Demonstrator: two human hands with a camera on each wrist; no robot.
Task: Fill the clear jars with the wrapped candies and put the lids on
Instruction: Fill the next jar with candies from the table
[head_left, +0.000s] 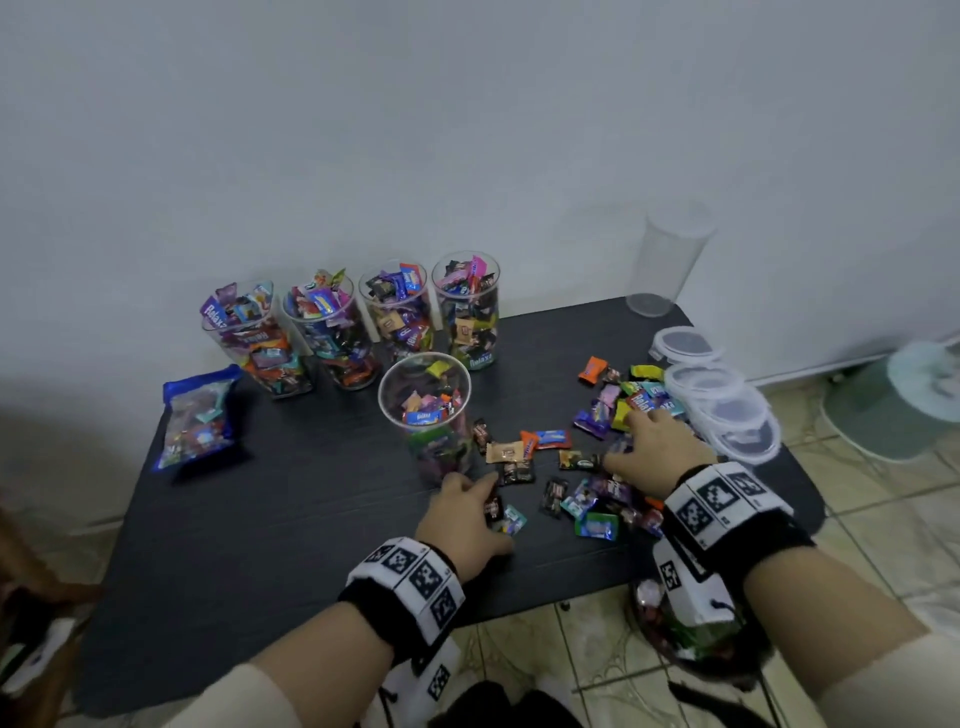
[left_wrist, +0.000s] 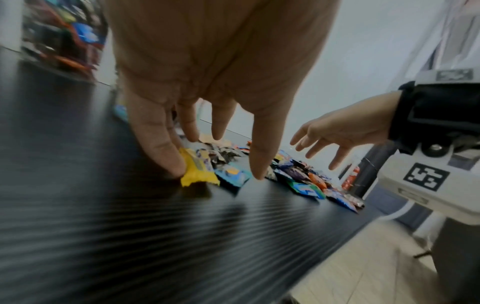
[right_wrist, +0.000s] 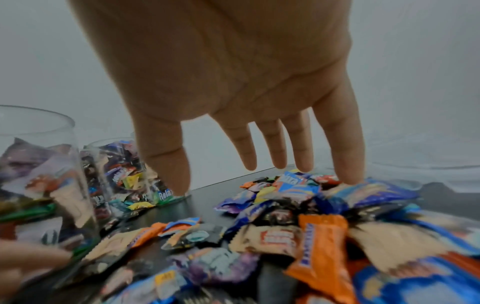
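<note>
Loose wrapped candies (head_left: 597, 447) lie scattered on the black table (head_left: 260, 519). A partly filled clear jar (head_left: 423, 410) stands in the middle, with several full jars (head_left: 353, 332) lined up behind it. My left hand (head_left: 467, 499) hovers low by that jar's base, fingers straight and spread. In the left wrist view the left hand (left_wrist: 215, 164) has its thumb tip against a yellow candy (left_wrist: 196, 170). My right hand (head_left: 654, 447) is spread over the candy pile. In the right wrist view the right hand (right_wrist: 259, 164) has its little finger touching a blue wrapper (right_wrist: 376, 193).
An empty clear jar (head_left: 670, 265) stands at the back right corner. Several lids (head_left: 717, 395) lie along the right edge. A blue candy bag (head_left: 200, 415) lies at the left. A pale green fan (head_left: 883, 405) sits on the tiled floor to the right.
</note>
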